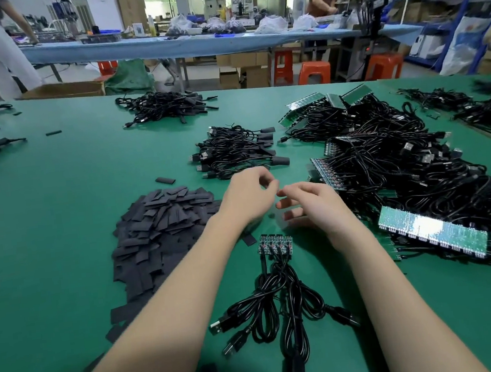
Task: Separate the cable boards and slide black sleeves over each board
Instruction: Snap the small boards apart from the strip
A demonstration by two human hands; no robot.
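Note:
A short strip of joined green cable boards (275, 241) lies on the green table just in front of my hands, its black USB cables (282, 307) trailing toward me. My left hand (249, 199) hovers above and beyond the strip with its fingers loosely curled and nothing visible in them. My right hand (310, 206) is beside it, fingertips almost meeting the left hand's, also holding nothing. A heap of flat black sleeves (163, 225) lies to the left of my left forearm. Cables with sleeves on them are piled (240, 151) just beyond my hands.
A large tangle of cables with unsplit board panels (404, 167) fills the right side; one long panel (433, 231) lies beside my right forearm. More cable bundles (167, 104) sit at the far side. Loose sleeves (165, 181) dot the green mat (54, 183). People work at benches behind.

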